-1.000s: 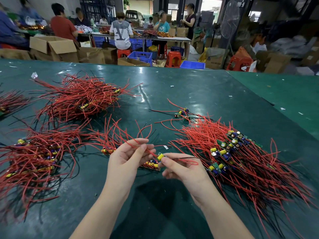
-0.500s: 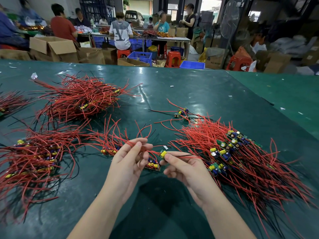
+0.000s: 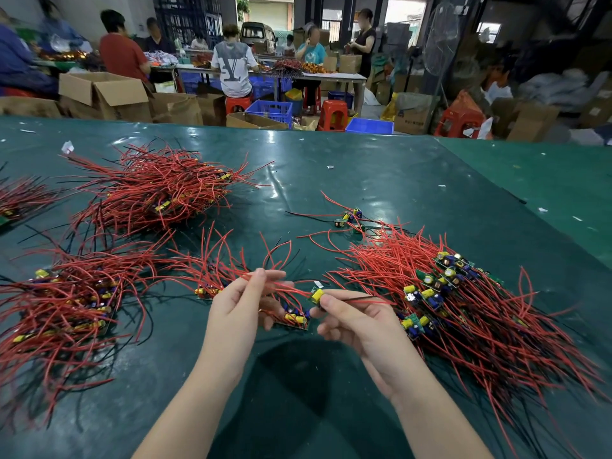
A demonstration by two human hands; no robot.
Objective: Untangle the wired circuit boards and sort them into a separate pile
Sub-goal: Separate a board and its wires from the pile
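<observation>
My right hand (image 3: 357,321) pinches a small circuit board (image 3: 317,295) with a yellow part, its red and black wires trailing right over my fingers. My left hand (image 3: 241,303) pinches red wires (image 3: 281,286) that run toward that board. Under my hands lies a small tangled bunch of boards (image 3: 296,319) and wires. A large pile of wired boards (image 3: 463,303) lies to the right. Two more piles sit at the left (image 3: 63,306) and back left (image 3: 159,190).
Everything lies on a dark green table cover (image 3: 381,187). A few loose boards (image 3: 349,218) lie behind the right pile. Paper scraps (image 3: 67,146) dot the table. Beyond its far edge are cardboard boxes (image 3: 102,94), stools and several people at other tables.
My right hand has lifted the board slightly up and to the right. My left hand has drawn the red wires up and left, away from it.
</observation>
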